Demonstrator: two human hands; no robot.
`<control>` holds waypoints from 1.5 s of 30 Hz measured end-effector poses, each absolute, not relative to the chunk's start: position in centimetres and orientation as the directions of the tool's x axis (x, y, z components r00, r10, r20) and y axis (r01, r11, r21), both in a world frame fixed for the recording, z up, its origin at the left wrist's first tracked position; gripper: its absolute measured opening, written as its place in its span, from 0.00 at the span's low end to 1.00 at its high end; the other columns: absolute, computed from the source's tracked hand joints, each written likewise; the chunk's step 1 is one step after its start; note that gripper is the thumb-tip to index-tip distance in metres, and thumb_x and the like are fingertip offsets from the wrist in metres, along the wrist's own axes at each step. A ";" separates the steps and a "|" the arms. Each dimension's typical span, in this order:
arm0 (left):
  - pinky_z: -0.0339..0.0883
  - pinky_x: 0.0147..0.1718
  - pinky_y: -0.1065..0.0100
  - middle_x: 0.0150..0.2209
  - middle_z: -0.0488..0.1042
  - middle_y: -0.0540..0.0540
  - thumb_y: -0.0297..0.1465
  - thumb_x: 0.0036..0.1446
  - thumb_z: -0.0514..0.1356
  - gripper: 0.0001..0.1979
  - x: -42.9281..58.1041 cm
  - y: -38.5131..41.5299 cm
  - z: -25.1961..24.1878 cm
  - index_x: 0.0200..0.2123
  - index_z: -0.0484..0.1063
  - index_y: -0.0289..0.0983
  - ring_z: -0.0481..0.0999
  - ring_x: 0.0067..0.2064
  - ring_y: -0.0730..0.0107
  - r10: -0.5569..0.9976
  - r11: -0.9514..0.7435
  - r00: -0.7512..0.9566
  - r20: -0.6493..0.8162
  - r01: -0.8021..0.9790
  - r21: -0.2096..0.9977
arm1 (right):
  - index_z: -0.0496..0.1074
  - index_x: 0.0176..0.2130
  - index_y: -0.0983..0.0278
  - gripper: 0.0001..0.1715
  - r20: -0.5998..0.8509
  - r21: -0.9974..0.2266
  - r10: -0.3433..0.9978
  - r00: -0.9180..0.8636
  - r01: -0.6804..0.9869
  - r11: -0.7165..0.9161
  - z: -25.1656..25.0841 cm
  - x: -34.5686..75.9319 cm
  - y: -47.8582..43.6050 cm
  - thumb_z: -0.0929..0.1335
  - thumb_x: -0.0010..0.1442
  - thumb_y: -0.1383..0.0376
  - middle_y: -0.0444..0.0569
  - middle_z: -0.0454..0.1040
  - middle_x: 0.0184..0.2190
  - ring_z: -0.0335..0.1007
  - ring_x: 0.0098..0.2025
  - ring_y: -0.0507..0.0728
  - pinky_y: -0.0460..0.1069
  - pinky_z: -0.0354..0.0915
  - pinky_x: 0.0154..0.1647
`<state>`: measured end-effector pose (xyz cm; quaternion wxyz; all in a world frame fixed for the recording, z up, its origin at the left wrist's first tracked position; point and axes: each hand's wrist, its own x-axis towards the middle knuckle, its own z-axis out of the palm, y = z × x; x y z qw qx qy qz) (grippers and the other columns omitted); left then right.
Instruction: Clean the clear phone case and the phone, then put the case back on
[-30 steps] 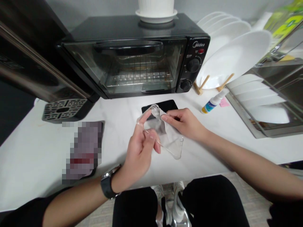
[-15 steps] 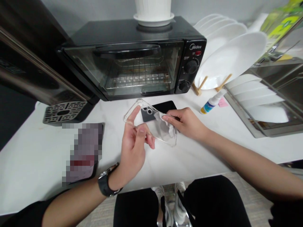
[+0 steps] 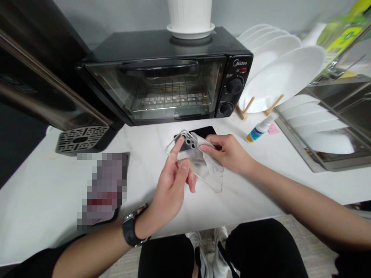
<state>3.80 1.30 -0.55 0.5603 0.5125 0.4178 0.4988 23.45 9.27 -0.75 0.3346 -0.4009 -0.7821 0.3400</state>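
Note:
My left hand [image 3: 174, 175] grips a clear phone case [image 3: 213, 181] along its left edge, index finger raised against the top corner, holding it above the white table [image 3: 43, 193]. My right hand [image 3: 228, 152] presses a small white cloth [image 3: 203, 158] onto the inside of the case, fingers pinched on it. A black phone [image 3: 207, 131] lies on the table just behind the case, partly hidden by it.
A black toaster oven [image 3: 171, 77] stands at the back with a white pot [image 3: 189, 17] on top. White plates [image 3: 284, 73] lean in a rack at right, beside a small spray bottle [image 3: 259, 129]. A blurred-out item [image 3: 102, 189] lies at left. A drip tray [image 3: 79, 139] sits far left.
The case has tilted and come back toward me and to the right, and my right hand with the cloth has slid across its inside.

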 end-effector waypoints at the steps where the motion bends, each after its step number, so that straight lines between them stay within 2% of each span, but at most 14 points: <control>1: 0.64 0.27 0.70 0.22 0.68 0.57 0.42 0.75 0.53 0.35 3.8 1.2 -0.5 0.76 0.45 0.36 0.67 0.23 0.74 0.985 -0.008 0.172 0.031 -0.131 0.991 | 0.57 0.24 0.62 0.29 0.248 -0.794 0.865 -0.436 0.420 0.439 -0.7 23.4 9.3 0.66 0.71 0.50 0.37 0.53 0.21 0.47 0.26 0.49 0.48 0.48 0.27; 4: 0.63 0.27 0.69 0.22 0.67 0.57 0.44 0.75 0.51 0.35 3.8 1.1 -0.5 0.76 0.45 0.34 0.66 0.24 0.74 0.978 0.044 0.207 -0.016 -0.128 0.991 | 0.54 0.22 0.62 0.32 0.264 -0.770 0.879 -0.398 0.462 0.440 -0.6 23.4 9.1 0.65 0.72 0.49 0.37 0.49 0.20 0.43 0.26 0.49 0.49 0.46 0.27; 12: 0.63 0.32 0.67 0.24 0.67 0.56 0.45 0.75 0.50 0.33 3.7 0.7 -0.8 0.75 0.49 0.34 0.67 0.26 0.74 0.894 0.180 0.427 -0.139 -0.058 0.982 | 0.73 0.32 0.64 0.18 0.333 -0.841 0.902 -0.273 0.346 0.415 -1.0 23.2 8.9 0.70 0.69 0.54 0.41 0.65 0.25 0.56 0.28 0.50 0.47 0.55 0.29; 16: 0.62 0.31 0.67 0.24 0.67 0.56 0.45 0.75 0.51 0.30 3.7 0.5 -0.8 0.70 0.56 0.33 0.67 0.25 0.75 0.864 0.226 0.472 -0.174 -0.056 0.972 | 0.76 0.33 0.65 0.16 0.367 -0.856 0.845 -0.390 0.213 0.470 -0.5 23.2 9.0 0.70 0.69 0.57 0.44 0.71 0.28 0.62 0.31 0.51 0.47 0.58 0.32; 21: 0.62 0.28 0.68 0.23 0.68 0.53 0.52 0.72 0.51 0.28 3.8 1.0 -0.9 0.53 0.72 0.32 0.67 0.24 0.73 0.929 0.197 0.339 -0.148 -0.113 0.974 | 0.65 0.25 0.63 0.25 0.254 -0.908 0.893 -0.371 0.228 0.353 -0.1 23.4 9.0 0.73 0.64 0.52 0.38 0.60 0.22 0.52 0.25 0.48 0.46 0.50 0.24; 24: 0.69 0.36 0.64 0.34 0.75 0.46 0.58 0.68 0.50 0.32 4.0 1.4 -1.5 0.50 0.71 0.35 0.77 0.35 0.66 0.915 0.302 0.345 -0.210 -0.240 0.922 | 0.63 0.25 0.63 0.27 0.308 -0.848 0.899 -0.312 0.338 0.408 -0.3 23.3 8.8 0.72 0.66 0.51 0.37 0.57 0.20 0.50 0.24 0.48 0.46 0.49 0.24; 27: 0.69 0.50 0.55 0.48 0.78 0.39 0.63 0.64 0.49 0.36 4.3 1.7 -2.0 0.56 0.65 0.38 0.81 0.47 0.55 0.808 0.477 0.535 -0.248 -0.344 0.809 | 0.74 0.34 0.64 0.16 0.390 -0.774 0.837 -0.385 0.356 0.524 -0.6 23.2 8.5 0.67 0.71 0.57 0.41 0.70 0.25 0.61 0.25 0.49 0.46 0.57 0.27; 29: 0.68 0.49 0.54 0.48 0.78 0.38 0.64 0.64 0.48 0.38 4.4 1.7 -2.0 0.59 0.62 0.39 0.81 0.45 0.55 0.740 0.547 0.627 -0.244 -0.350 0.761 | 0.78 0.47 0.63 0.13 0.420 -0.745 0.778 -0.467 0.313 0.590 -0.7 23.2 8.4 0.64 0.73 0.64 0.47 0.81 0.38 0.72 0.34 0.51 0.46 0.65 0.36; 31: 0.69 0.44 0.57 0.43 0.77 0.39 0.64 0.64 0.46 0.39 4.3 1.7 -1.9 0.56 0.65 0.37 0.81 0.39 0.58 0.692 0.584 0.681 -0.242 -0.331 0.741 | 0.77 0.53 0.62 0.16 0.429 -0.733 0.751 -0.502 0.293 0.614 -0.7 23.3 8.4 0.64 0.72 0.66 0.48 0.82 0.46 0.76 0.38 0.52 0.47 0.67 0.40; 33: 0.69 0.41 0.59 0.41 0.75 0.40 0.65 0.64 0.44 0.41 4.2 1.7 -1.5 0.50 0.69 0.33 0.79 0.36 0.61 0.639 0.610 0.733 -0.234 -0.297 0.735 | 0.80 0.43 0.63 0.10 0.423 -0.715 0.767 -0.483 0.342 0.610 -0.6 23.3 8.5 0.67 0.71 0.63 0.45 0.81 0.35 0.71 0.30 0.50 0.46 0.63 0.33; 36: 0.68 0.40 0.60 0.41 0.74 0.38 0.65 0.65 0.38 0.44 4.1 1.7 -1.2 0.45 0.72 0.30 0.77 0.36 0.62 0.575 0.636 0.784 -0.233 -0.249 0.731 | 0.71 0.24 0.64 0.26 0.418 -0.651 0.785 -0.457 0.452 0.610 -0.5 23.4 8.6 0.71 0.69 0.52 0.39 0.64 0.18 0.54 0.21 0.48 0.48 0.52 0.26; 38: 0.67 0.40 0.60 0.41 0.74 0.38 0.64 0.66 0.36 0.44 4.0 1.7 -1.1 0.44 0.72 0.30 0.76 0.35 0.62 0.592 0.642 0.765 -0.253 -0.258 0.722 | 0.70 0.24 0.64 0.27 0.398 -0.639 0.776 -0.489 0.460 0.617 -0.5 23.3 8.6 0.68 0.71 0.53 0.39 0.63 0.18 0.54 0.22 0.49 0.48 0.51 0.27; 42: 0.68 0.40 0.60 0.41 0.75 0.38 0.65 0.65 0.36 0.44 4.1 1.7 -1.5 0.45 0.72 0.31 0.77 0.36 0.61 0.601 0.667 0.744 -0.293 -0.265 0.696 | 0.78 0.46 0.63 0.12 0.295 -0.770 0.773 -0.562 0.338 0.540 -0.6 23.3 8.8 0.66 0.71 0.62 0.45 0.78 0.34 0.67 0.30 0.50 0.46 0.59 0.33; 45: 0.69 0.39 0.59 0.42 0.74 0.37 0.66 0.64 0.38 0.45 4.1 1.6 -1.5 0.43 0.73 0.31 0.77 0.35 0.61 0.545 0.692 0.786 -0.293 -0.224 0.686 | 0.75 0.32 0.64 0.18 0.264 -0.745 0.808 -0.527 0.421 0.517 -0.6 23.4 8.9 0.69 0.69 0.55 0.40 0.68 0.23 0.57 0.24 0.49 0.47 0.52 0.28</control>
